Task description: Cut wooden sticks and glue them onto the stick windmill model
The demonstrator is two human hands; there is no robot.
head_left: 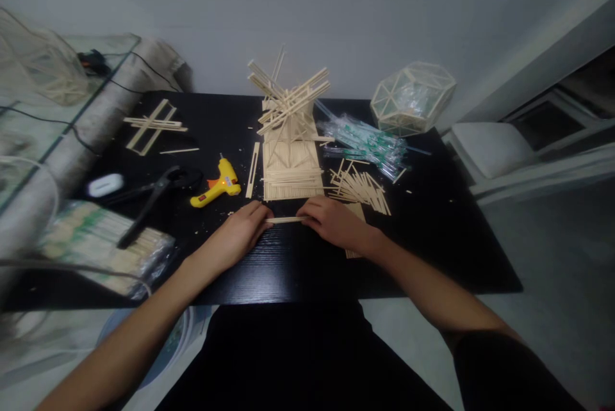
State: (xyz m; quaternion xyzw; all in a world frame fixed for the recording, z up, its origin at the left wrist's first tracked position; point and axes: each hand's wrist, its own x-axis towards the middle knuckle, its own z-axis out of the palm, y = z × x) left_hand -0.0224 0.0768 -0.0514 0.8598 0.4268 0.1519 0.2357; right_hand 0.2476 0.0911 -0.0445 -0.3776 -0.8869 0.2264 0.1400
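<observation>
Between my hands, a short bundle of thin wooden sticks (287,219) lies level, close to the black tabletop. My left hand (250,224) is closed on its left end, and my right hand (327,219) grips the right end. Just beyond them is a windmill-like model (293,174) made of pale sticks, with a flat slatted base and crossed blades at the top. A small slatted wooden panel (356,253) lies partly hidden under my right wrist. Left of the base is a narrow stick frame (252,169).
A yellow glue gun (218,184), black pliers-like cutters (154,200), a white case (106,185) and a bag of sticks (110,244) are at left. Crossed frames (154,127) lie behind. Loose sticks (362,190), plastic wrappers (369,139) and a geometric stick-framed container (413,97) are at right.
</observation>
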